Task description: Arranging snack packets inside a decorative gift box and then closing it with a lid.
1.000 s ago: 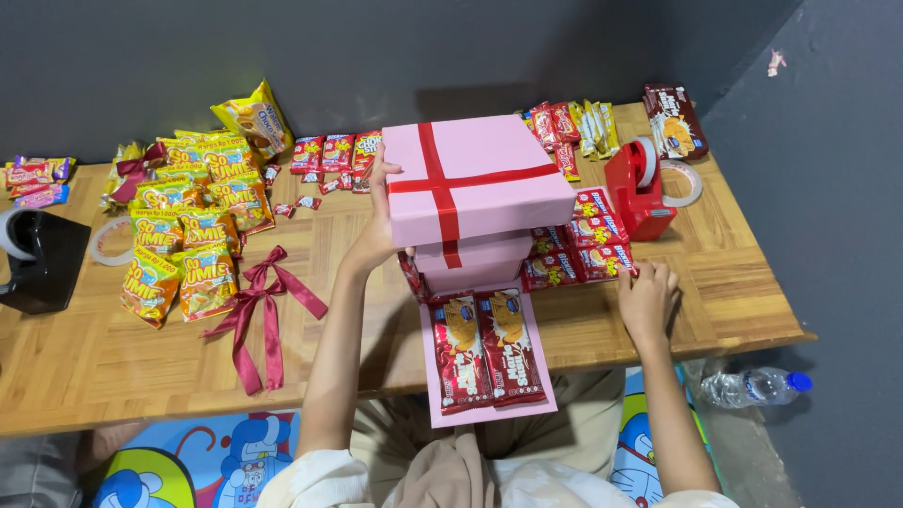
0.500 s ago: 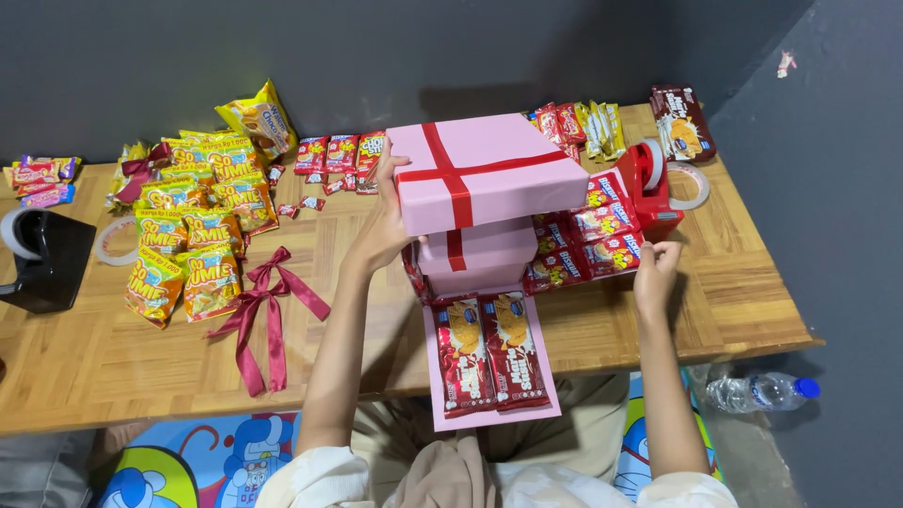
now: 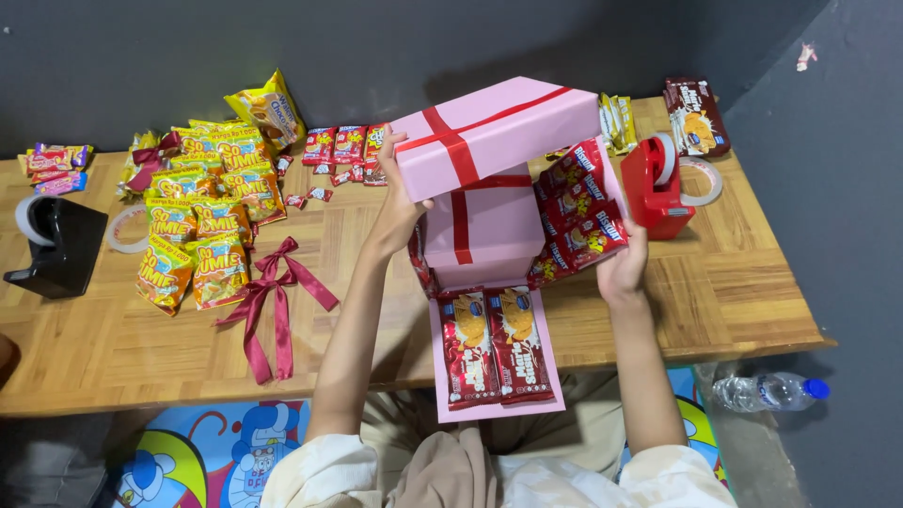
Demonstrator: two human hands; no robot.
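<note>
A pink box lid [image 3: 489, 136] crossed with red ribbon is tilted above a pink inner box [image 3: 484, 226] at table centre. The left hand [image 3: 403, 202] grips the lid's edge at 9 o'clock; the right hand [image 3: 623, 268] cups a snack-lined flap [image 3: 578, 202] at 3 o'clock. A red tape dispenser [image 3: 656, 183] stands farther toward 3 o'clock, yellow snack packets [image 3: 202, 221] toward 9 o'clock.

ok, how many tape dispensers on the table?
2. A black tape dispenser at the table's far left edge, and a red tape dispenser on the right, beyond the right hand. None seem hidden.
</note>
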